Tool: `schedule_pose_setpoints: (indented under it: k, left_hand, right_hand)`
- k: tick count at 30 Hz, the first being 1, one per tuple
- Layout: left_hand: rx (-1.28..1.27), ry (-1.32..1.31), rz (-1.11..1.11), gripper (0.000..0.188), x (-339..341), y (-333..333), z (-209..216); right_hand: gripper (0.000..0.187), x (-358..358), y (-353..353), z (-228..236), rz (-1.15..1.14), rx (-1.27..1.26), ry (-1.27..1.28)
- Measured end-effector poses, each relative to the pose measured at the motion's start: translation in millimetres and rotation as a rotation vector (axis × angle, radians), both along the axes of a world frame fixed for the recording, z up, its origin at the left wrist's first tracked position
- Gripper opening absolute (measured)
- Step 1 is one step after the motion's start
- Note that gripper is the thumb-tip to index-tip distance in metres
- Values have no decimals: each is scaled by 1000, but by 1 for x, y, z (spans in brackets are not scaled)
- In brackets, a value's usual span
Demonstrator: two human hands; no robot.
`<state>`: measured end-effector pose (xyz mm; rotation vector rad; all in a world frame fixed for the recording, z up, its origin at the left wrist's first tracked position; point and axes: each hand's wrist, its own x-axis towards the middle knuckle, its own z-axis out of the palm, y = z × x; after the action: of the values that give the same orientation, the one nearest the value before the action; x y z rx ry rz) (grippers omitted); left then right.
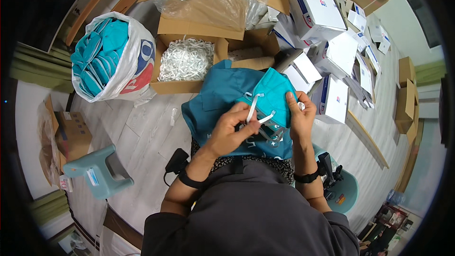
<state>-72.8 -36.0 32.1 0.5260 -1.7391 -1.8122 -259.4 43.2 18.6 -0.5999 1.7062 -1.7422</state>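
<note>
Over my lap, a teal face mask [272, 92] with white ear straps is held up. My right hand [301, 117] is closed on the mask's right edge, thumb on top. A small white piece shows by its fingers; I cannot make out what it is. At the mask's lower left, my left hand [231, 132] pinches a white strap [253, 106] between thumb and fingers. Grey straps hang below the mask. Under both hands a dark teal cloth [213, 97] covers my lap.
A white bag [137, 66] full of teal masks stands at left. Ahead, one carton [182, 86] holds white straps, another [204, 16] clear packets. White boxes [317, 12] pile up at right. A stool [102, 173] stands at left, a teal bin [348, 192] by my right arm.
</note>
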Motion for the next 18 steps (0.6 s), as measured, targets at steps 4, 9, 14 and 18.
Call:
schedule_pose_setpoints:
  k: [4,9,14,18]
  left_hand:
    - [309,350,-61,23,32,-18,26]
    - [273,256,54,45,56,-23,45]
    - [546,63,-164,36,19,-12,16]
    - [527,-185,-201,36,10,-9,7]
  right_hand:
    - [16,-23,10,-21,-54,5,-1]
    - [18,-37,14,-40,-89,7,-14]
    - [37,-17,6,-21,51,457,699]
    - [49,3,6,9,321,57,678]
